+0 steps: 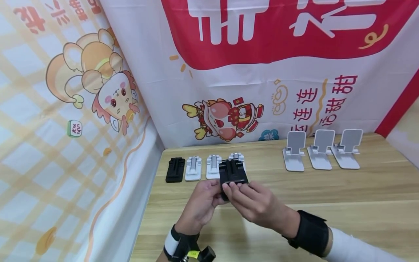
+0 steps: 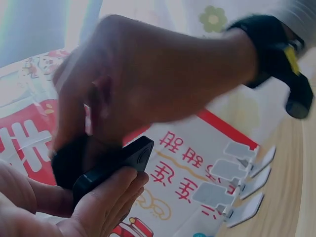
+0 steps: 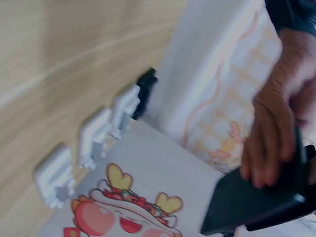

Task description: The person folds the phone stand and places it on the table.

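A black folding phone stand is held above the table by both hands. My left hand holds its left side from below; in the left wrist view its fingers lie along the stand's underside. My right hand pinches the near edge with thumb and fingertips. In the left wrist view the right hand grips a dark part that stands at an angle to the flat plate. The right wrist view shows the plate's broad dark face with the left fingers across it.
Behind the held stand is a row of folded stands: a black one, a white one, another white one, and a partly hidden white one. Three unfolded white-grey stands stand at the back right, before a printed cloth.
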A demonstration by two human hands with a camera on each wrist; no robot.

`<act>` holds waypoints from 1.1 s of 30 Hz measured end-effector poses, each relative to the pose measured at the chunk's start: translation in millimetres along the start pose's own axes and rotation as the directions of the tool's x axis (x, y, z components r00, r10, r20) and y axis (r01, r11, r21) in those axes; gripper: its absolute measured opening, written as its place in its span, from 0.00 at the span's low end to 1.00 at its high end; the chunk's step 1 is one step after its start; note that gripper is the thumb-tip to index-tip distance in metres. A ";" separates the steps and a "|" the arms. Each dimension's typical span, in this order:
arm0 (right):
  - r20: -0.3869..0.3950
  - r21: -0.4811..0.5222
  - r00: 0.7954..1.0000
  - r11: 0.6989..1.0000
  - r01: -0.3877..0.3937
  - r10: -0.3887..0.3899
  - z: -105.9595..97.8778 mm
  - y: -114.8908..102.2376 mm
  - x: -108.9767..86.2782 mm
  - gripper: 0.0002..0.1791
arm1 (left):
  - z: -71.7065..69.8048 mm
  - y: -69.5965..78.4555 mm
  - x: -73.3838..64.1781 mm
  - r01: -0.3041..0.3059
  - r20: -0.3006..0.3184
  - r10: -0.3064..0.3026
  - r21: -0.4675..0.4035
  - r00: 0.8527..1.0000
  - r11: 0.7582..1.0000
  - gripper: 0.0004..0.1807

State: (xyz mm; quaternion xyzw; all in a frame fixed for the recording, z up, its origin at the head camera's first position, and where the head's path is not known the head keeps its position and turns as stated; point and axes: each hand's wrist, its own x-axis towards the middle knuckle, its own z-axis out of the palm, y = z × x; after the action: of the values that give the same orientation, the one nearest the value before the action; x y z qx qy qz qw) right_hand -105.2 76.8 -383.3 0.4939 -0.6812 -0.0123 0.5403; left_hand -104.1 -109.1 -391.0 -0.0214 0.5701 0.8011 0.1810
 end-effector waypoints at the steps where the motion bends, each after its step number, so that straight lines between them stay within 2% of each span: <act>1: -0.009 -0.009 1.000 1.000 0.016 -0.016 1.6 -1.7 -2.3 0.15 | -0.1 1.2 -0.6 0.001 0.000 -0.001 -0.005 1.000 1.000 0.18; 6: -0.029 0.009 0.999 1.000 0.029 -0.029 5.9 -5.7 -7.9 0.14 | -2.4 0.6 -1.1 -0.001 0.003 0.001 -0.024 1.000 1.000 0.19; 8: 0.014 0.058 1.000 0.998 -0.021 0.020 5.0 -7.0 -7.3 0.16 | -4.2 -1.4 -0.6 -0.007 0.004 0.007 -0.030 1.000 1.000 0.19; 9: 0.041 0.115 0.997 0.991 -0.070 0.066 4.5 -7.2 -6.2 0.16 | -5.2 -2.4 -0.3 -0.011 0.002 0.011 -0.030 1.000 0.999 0.19; 10: 0.084 0.188 0.989 0.973 -0.138 0.124 3.6 -6.9 -4.8 0.14 | -6.2 -3.3 -0.4 -0.016 -0.002 0.016 -0.028 1.000 0.999 0.19; 11: 0.139 0.268 0.972 0.937 -0.222 0.190 2.7 -6.0 -3.5 0.13 | -7.0 -4.0 -0.6 -0.027 0.000 0.027 -0.019 1.000 0.999 0.19; 12: 0.203 0.354 0.943 0.879 -0.321 0.262 1.8 -4.6 -2.5 0.10 | -8.1 -4.6 -1.2 -0.031 -0.007 0.031 -0.009 1.000 0.999 0.19; 13: 0.269 0.435 0.902 0.793 -0.426 0.337 1.3 -2.4 -2.0 0.09 | -9.1 -5.0 -2.2 -0.030 -0.014 0.030 0.002 0.999 1.000 0.18; 14: 0.336 0.500 0.850 0.688 -0.526 0.406 1.4 0.9 -1.7 0.07 | -9.8 -5.4 -3.4 -0.028 -0.020 0.028 0.012 0.999 1.000 0.18; 15: 0.409 0.537 0.785 0.572 -0.620 0.466 1.6 5.0 -1.5 0.08 | -10.1 -5.5 -4.7 -0.019 -0.028 0.020 0.023 0.999 1.000 0.18; 16: 0.498 0.536 0.699 0.451 -0.713 0.513 1.8 9.6 -1.8 0.10 | -10.2 -5.5 -6.4 -0.010 -0.033 0.011 0.035 0.999 0.999 0.18; 18: 0.682 0.471 0.488 0.184 -0.863 0.545 3.6 19.4 -2.9 0.18 | -9.7 -5.3 -9.6 0.012 -0.041 -0.009 0.059 0.999 0.998 0.18; 19: 0.767 0.418 0.377 0.041 -0.908 0.519 5.2 24.5 -3.7 0.23 | -8.9 -5.1 -11.0 0.017 -0.037 -0.014 0.068 0.999 0.998 0.18; 21: 0.901 0.296 0.186 -0.243 -0.924 0.392 8.3 33.8 -5.0 0.29 | -6.6 -4.8 -13.2 0.019 -0.028 -0.017 0.087 0.999 0.996 0.18; 22: 0.944 0.232 0.114 -0.376 -0.897 0.310 9.8 37.2 -5.6 0.31 | -5.3 -4.7 -14.0 0.013 -0.021 -0.011 0.097 1.000 0.995 0.18; 23: 0.971 0.177 0.073 -0.482 -0.858 0.227 11.2 39.9 -6.5 0.32 | -4.1 -4.6 -14.5 0.006 -0.015 -0.004 0.104 1.000 0.995 0.17; 24: 0.986 0.138 0.059 -0.560 -0.817 0.157 12.4 42.1 -7.6 0.32 | -3.0 -4.7 -14.9 0.001 -0.010 0.000 0.106 1.000 0.994 0.17; 25: 0.993 0.111 0.058 -0.616 -0.780 0.105 13.2 43.5 -8.4 0.32 | -2.0 -4.9 -15.1 -0.002 -0.008 0.003 0.104 1.000 0.995 0.17; 26: 0.995 0.100 0.069 -0.653 -0.751 0.073 13.7 44.5 -8.9 0.31 | -1.4 -5.0 -15.2 -0.004 -0.010 0.005 0.105 1.000 0.994 0.17; 27: 0.995 0.097 0.077 -0.674 -0.733 0.059 13.9 45.0 -8.9 0.30 | -0.9 -5.1 -15.3 -0.005 -0.013 0.006 0.106 1.000 0.994 0.17; 28: 0.994 0.103 0.090 -0.678 -0.728 0.055 13.8 45.4 -8.9 0.30 | -0.7 -5.2 -15.3 -0.007 -0.013 0.008 0.106 1.000 0.994 0.17; 30: 0.992 0.121 0.109 -0.665 -0.737 0.060 13.6 46.2 -8.5 0.29 | -0.7 -5.3 -15.1 -0.005 -0.015 0.007 0.100 1.000 0.995 0.17; 33: 0.992 0.126 0.109 -0.663 -0.738 0.068 12.6 46.6 -7.7 0.28 | -1.3 -4.7 -14.3 0.000 -0.003 0.001 0.088 1.000 0.996 0.18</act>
State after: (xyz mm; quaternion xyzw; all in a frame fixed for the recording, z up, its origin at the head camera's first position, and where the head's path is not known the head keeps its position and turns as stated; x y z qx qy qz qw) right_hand -145.9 99.5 -368.5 0.0980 -0.6707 0.6630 -0.3177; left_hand -89.5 -112.8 -392.3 -0.0144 0.6051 0.7752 0.1809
